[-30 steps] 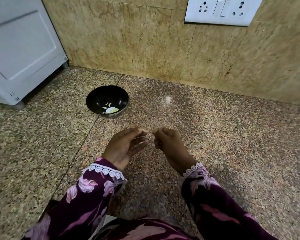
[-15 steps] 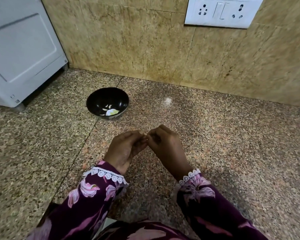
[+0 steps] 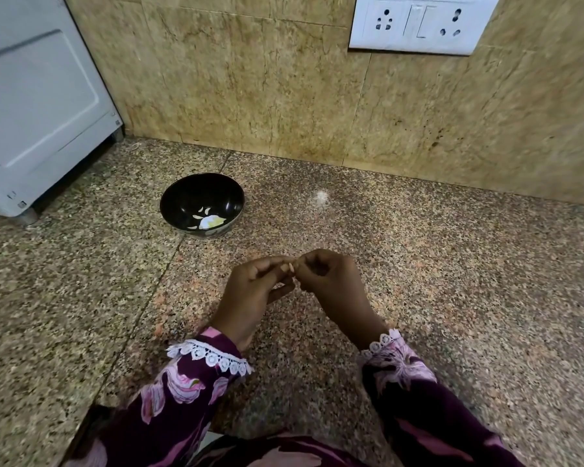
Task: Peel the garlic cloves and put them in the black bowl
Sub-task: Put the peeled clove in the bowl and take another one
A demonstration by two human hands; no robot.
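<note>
Head camera looks down at two sleeves of dark purple cloth with pink flowers and white lace cuffs, the left sleeve (image 3: 189, 392) and the right sleeve (image 3: 415, 399), both coming up from the bottom edge. Just beyond the cuffs the left hand (image 3: 250, 294) and the right hand (image 3: 331, 284) meet above the speckled granite desk (image 3: 452, 298). Their fingertips touch each other at the middle. Between them a small pale piece shows, most likely the garlic clove (image 3: 289, 267); it is very small and mostly covered by the fingers. The grip of the left hand is closed on this piece, with thumb and curled fingers pinching it from the left side. The grip of the right hand is also curled tight and pinches the same piece from the right side. I cannot tell if skin is on the clove.

Farther away, up and to the left of the left hand's grip and well apart from it, the black bowl (image 3: 182, 200) stands upright on the desk. Inside it lie some pale pieces (image 3: 209, 220), white and a little yellow.

Behind the bowl rises the beige stone wall (image 3: 267, 96). At far left stands a white appliance (image 3: 38, 106), and at far right on the wall is a white socket plate (image 3: 418, 25).
</note>
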